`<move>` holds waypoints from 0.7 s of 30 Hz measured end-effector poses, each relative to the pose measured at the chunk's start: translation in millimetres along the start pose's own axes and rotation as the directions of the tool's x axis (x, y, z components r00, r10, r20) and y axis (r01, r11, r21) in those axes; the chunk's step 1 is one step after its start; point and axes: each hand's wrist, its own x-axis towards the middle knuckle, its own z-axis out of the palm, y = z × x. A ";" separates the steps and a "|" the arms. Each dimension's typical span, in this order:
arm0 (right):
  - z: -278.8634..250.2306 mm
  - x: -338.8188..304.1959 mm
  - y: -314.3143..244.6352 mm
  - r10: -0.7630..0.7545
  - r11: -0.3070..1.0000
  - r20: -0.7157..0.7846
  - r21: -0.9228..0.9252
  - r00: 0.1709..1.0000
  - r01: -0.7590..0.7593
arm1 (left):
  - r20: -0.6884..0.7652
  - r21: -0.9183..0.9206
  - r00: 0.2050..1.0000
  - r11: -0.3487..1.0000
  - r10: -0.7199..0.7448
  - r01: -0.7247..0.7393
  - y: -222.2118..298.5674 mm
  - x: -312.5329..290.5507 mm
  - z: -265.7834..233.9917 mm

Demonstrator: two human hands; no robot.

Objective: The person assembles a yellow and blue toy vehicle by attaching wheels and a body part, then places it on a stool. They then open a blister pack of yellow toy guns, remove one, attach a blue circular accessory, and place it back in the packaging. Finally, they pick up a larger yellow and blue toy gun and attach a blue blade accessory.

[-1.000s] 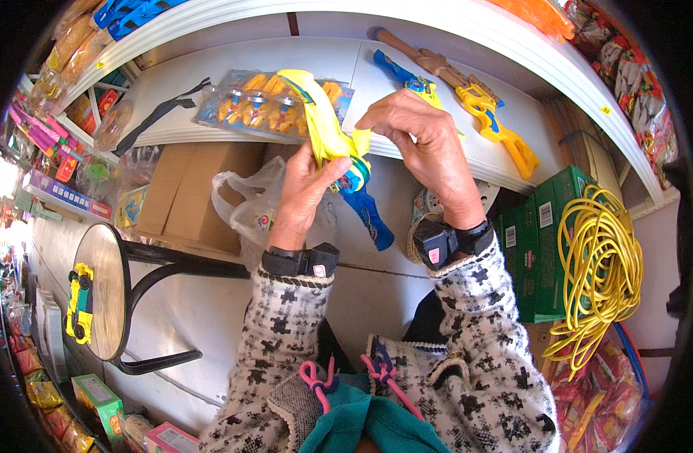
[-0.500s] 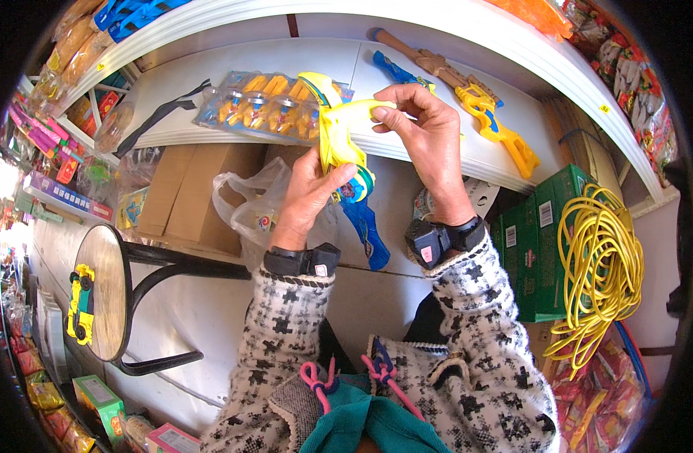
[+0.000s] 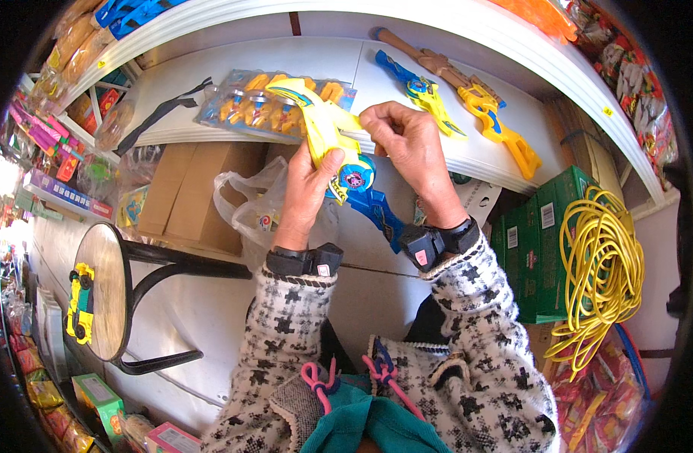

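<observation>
A yellow and blue toy (image 3: 322, 130) with curved, blade-like ends and a round blue hub (image 3: 355, 177) is in front of me, above the floor. My left hand (image 3: 310, 181) is closed round its yellow middle, thumb across the front. The yellow end points up and away, and the blue end hangs down to the right. Close by the toy's short yellow side piece, my right hand (image 3: 411, 143) has its fingers curled in a pinch. What lies between those fingertips is hidden. A similar yellow and blue toy (image 3: 423, 90) rests on the white shelf beyond.
The white shelf (image 3: 286, 57) also bears a packaged toy set (image 3: 248, 106), a black strap (image 3: 161, 113) and a brown and yellow toy gun (image 3: 482, 109). Below are cardboard boxes (image 3: 188, 189) and a plastic bag (image 3: 248, 196). Yellow cable (image 3: 603, 264) hangs by a green box (image 3: 539, 245); a stool (image 3: 109, 294) bears a toy car (image 3: 80, 303).
The toy has turned, so its hub faces me more and its yellow end leans further left. My right hand has shifted slightly left and down, its fingers now curled beside the side piece.
</observation>
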 end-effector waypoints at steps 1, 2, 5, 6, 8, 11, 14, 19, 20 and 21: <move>-0.8 0.3 0.5 0.039 0.995 -0.011 0.093 0.999 -0.038 | -0.016 -0.028 1.000 1.000 -0.005 0.005 -0.3 -0.4 0.2; -1.1 1.0 0.2 0.079 0.980 -0.018 0.186 0.997 -0.074 | -0.028 -0.060 1.000 0.998 -0.006 0.005 0.0 -0.4 0.5; 1.8 -1.6 -0.9 0.176 0.903 -0.001 0.398 0.984 -0.161 | -0.037 -0.081 0.999 0.996 0.025 -0.028 0.1 -0.6 1.3; 5.4 -3.3 -1.5 0.189 0.891 0.002 0.421 0.982 -0.172 | -0.037 -0.080 0.998 0.996 0.042 -0.045 -0.1 -0.5 1.8; 12.0 -6.3 -2.3 0.183 0.898 0.013 0.405 0.983 -0.173 | -0.069 -0.116 0.998 0.993 0.016 -0.024 -1.1 -0.2 2.7; 15.2 -8.9 -2.6 0.113 0.987 -0.008 0.112 0.994 -0.112 | -0.089 -0.140 0.996 0.990 0.008 -0.021 -2.3 0.0 2.2; 13.4 -9.4 -3.8 0.034 0.999 0.028 -0.011 0.999 -0.034 | -0.092 -0.150 0.996 0.988 0.008 -0.022 -3.0 0.4 0.0; 0.8 -11.4 -8.9 -0.040 0.984 0.183 -0.163 0.982 0.071 | -0.022 -0.146 0.999 0.989 -0.035 0.032 -0.8 -1.6 -5.4; -1.4 -11.3 -9.4 -0.057 0.978 0.205 -0.185 0.977 0.096 | -0.007 -0.150 0.999 0.988 -0.045 0.044 -0.4 -2.0 -6.0; -3.6 -9.7 -10.4 -0.090 0.967 0.227 -0.213 0.970 0.139 | 0.001 -0.157 0.999 0.986 -0.050 0.049 0.5 -1.7 -6.3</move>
